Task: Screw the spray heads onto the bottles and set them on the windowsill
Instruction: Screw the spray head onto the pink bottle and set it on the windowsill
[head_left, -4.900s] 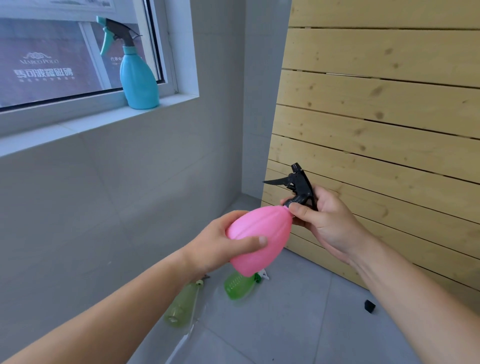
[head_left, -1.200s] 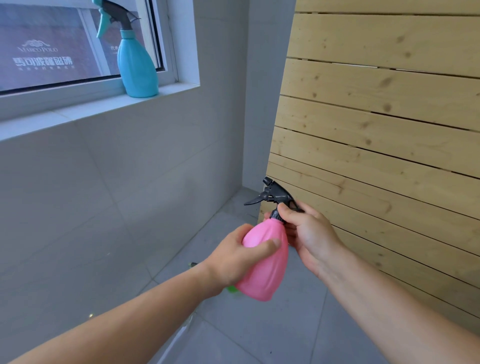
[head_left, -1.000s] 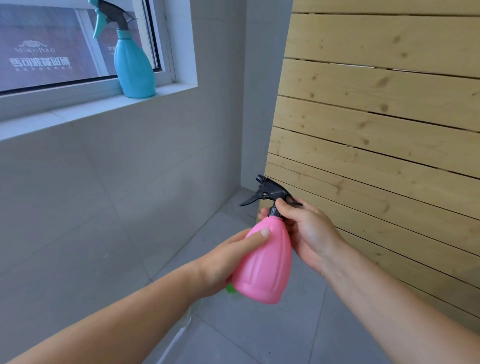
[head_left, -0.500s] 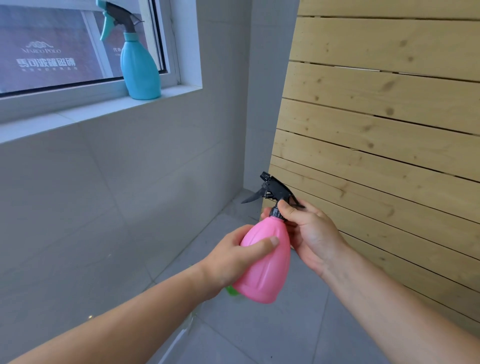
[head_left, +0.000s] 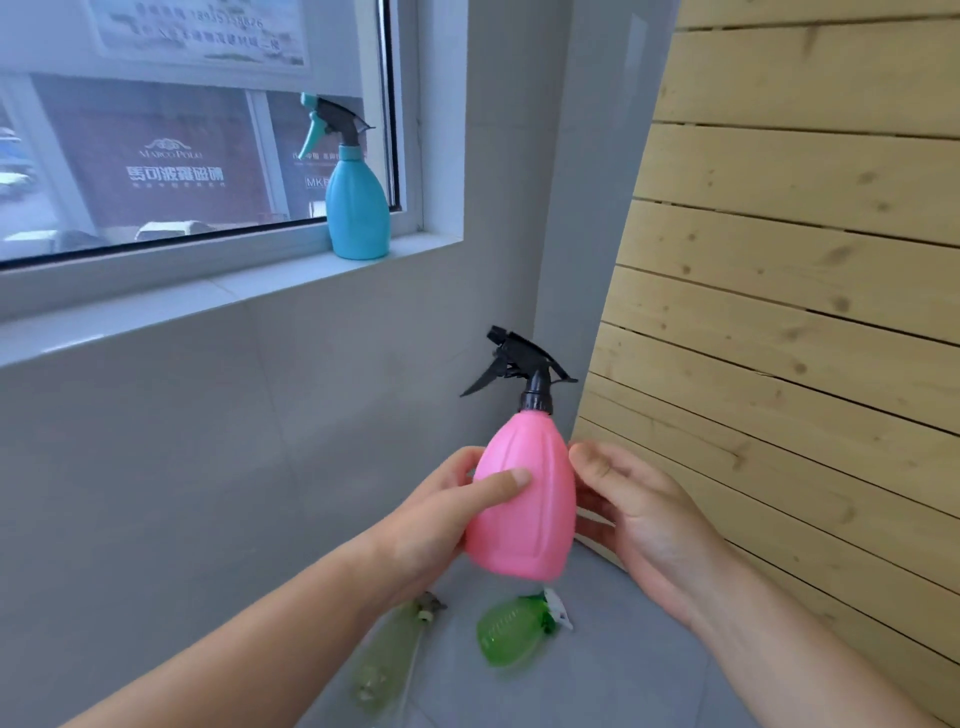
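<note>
I hold a pink bottle (head_left: 524, 499) upright in front of me, a black spray head (head_left: 522, 364) sitting on its neck. My left hand (head_left: 447, 514) grips the bottle's left side with the thumb across the front. My right hand (head_left: 639, 519) touches its right side, fingers curled around the back. A blue bottle (head_left: 357, 208) with a teal and black spray head stands at the right end of the windowsill (head_left: 208, 296).
On the grey floor below lie a bright green bottle (head_left: 506, 629) and a pale green bottle (head_left: 387, 660), both on their sides. A wooden slat panel (head_left: 805, 312) leans on the right. A grey tiled wall runs under the window.
My right hand has left the spray head and dropped to the bottle's side. The bottle now stands upright and higher, and the view has risen toward the window.
</note>
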